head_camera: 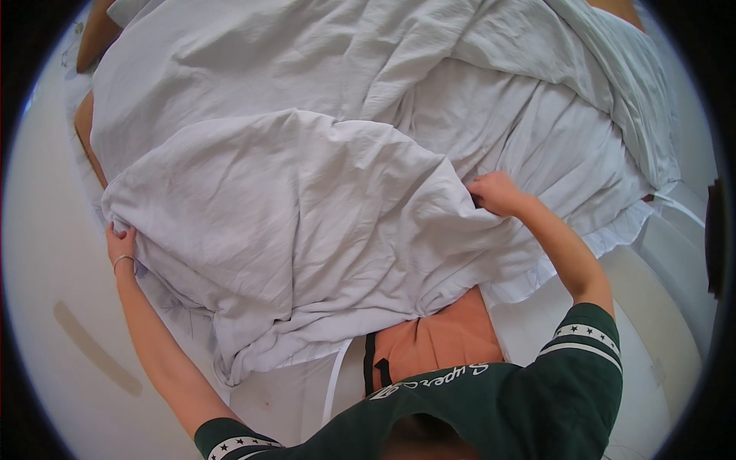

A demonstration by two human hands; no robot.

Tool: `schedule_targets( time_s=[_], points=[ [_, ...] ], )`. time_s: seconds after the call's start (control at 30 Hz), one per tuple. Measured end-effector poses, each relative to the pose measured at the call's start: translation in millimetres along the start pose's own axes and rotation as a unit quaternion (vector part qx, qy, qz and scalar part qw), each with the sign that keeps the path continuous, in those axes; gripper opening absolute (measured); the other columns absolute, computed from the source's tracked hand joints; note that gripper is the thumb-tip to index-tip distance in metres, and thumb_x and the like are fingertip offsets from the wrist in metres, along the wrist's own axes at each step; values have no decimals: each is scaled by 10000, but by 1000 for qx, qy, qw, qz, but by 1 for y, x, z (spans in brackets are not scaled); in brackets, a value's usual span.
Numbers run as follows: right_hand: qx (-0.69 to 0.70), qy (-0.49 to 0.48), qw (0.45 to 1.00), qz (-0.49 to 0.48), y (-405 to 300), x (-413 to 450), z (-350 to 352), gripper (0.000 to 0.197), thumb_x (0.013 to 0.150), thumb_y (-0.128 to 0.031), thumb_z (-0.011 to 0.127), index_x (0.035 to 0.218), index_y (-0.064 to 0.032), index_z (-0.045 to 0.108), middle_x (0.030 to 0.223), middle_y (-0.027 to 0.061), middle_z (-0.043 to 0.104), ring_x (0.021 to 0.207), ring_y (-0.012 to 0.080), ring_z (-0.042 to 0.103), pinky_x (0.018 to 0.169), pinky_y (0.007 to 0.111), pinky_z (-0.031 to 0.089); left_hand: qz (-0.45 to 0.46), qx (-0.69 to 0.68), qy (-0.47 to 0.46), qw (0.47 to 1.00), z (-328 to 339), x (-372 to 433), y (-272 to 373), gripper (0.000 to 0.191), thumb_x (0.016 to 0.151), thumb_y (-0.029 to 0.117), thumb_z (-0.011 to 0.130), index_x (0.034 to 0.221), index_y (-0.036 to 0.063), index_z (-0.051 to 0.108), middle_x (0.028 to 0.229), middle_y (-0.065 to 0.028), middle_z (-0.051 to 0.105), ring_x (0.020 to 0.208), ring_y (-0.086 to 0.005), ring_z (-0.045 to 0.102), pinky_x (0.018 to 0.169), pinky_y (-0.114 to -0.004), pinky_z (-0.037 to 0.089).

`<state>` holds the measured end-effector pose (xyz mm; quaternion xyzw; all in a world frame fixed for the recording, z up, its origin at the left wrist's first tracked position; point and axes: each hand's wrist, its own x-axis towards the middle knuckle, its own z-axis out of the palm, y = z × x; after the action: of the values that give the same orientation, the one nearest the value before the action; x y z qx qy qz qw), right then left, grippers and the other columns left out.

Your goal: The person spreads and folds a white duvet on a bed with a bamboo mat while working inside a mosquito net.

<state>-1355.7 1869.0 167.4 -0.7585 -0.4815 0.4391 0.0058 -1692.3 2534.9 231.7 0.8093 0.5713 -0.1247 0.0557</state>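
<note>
A large rumpled white cloth cover (241, 172) spreads before me in heavy folds. At its left end, my left hand (121, 242) pinches a corner between thumb and fingers. My right hand (497, 194) is closed on the cover's raised edge at centre right, and the fingertips are partly hidden in the cloth. Between both hands a wide flap stands up with a curved upper edge. Its lower side drapes over the orange garment (443, 333) at my lap.
Brown pieces (89, 138) show past the cover's left side. A white strap (681, 208) runs off its right corner, and another white strap (334, 382) hangs below. A dark object (715, 238) stands at the far right. Pale surfaces (52, 241) lie on the left.
</note>
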Motion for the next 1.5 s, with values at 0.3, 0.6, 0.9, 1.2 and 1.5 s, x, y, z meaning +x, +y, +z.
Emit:
schedule_targets(
  time_s=[0.3, 0.6, 0.9, 1.2, 1.5],
  points=[
    [-82, 436, 832, 334, 164, -153, -66, 158, 753, -136, 498, 874, -39, 528, 735, 155, 573, 667, 317, 552, 596, 387, 417, 154, -21, -14, 988, 53, -29, 6, 711, 643, 221, 638, 1223, -33, 312, 1225, -219, 367, 1138, -308, 360, 943, -325, 289],
    [-14, 442, 876, 194, 90, -52, -107, 429, 631, 11, 528, 1052, -68, 502, 1055, 103, 490, 831, 251, 526, 708, 330, 419, 99, 27, 21, 994, 23, -50, 35, 728, 596, 300, 660, 1188, -3, 365, 1169, -199, 418, 1085, -332, 391, 918, -364, 324],
    [-100, 482, 871, 4, -9, 104, -180, 433, 661, -104, 609, 1080, -99, 503, 1152, 132, 447, 1026, 291, 448, 873, 371, 342, 359, 44, 227, 904, -3, -77, 139, 511, 728, 296, 546, 1180, 103, 411, 1243, -143, 342, 1156, -317, 293, 942, -433, 241],
    [-62, 377, 921, 69, 49, 215, -287, 315, 763, -311, 523, 994, -98, 547, 1092, 104, 503, 1023, 268, 459, 892, 417, 320, 238, 169, 21, 956, 48, -43, 158, 626, 792, 422, 414, 1310, 144, 198, 1373, -120, 90, 1259, -317, 50, 977, -517, 53],
    [-151, 513, 806, 253, 207, 262, -371, 605, 757, -319, 530, 1263, -93, 286, 1316, 153, 255, 1207, 290, 259, 959, 437, 242, 200, 197, -23, 960, 68, -23, 164, 684, 773, 399, 422, 1308, 65, 157, 1374, -153, 22, 1263, -327, -5, 982, -502, -21]
  ],
)
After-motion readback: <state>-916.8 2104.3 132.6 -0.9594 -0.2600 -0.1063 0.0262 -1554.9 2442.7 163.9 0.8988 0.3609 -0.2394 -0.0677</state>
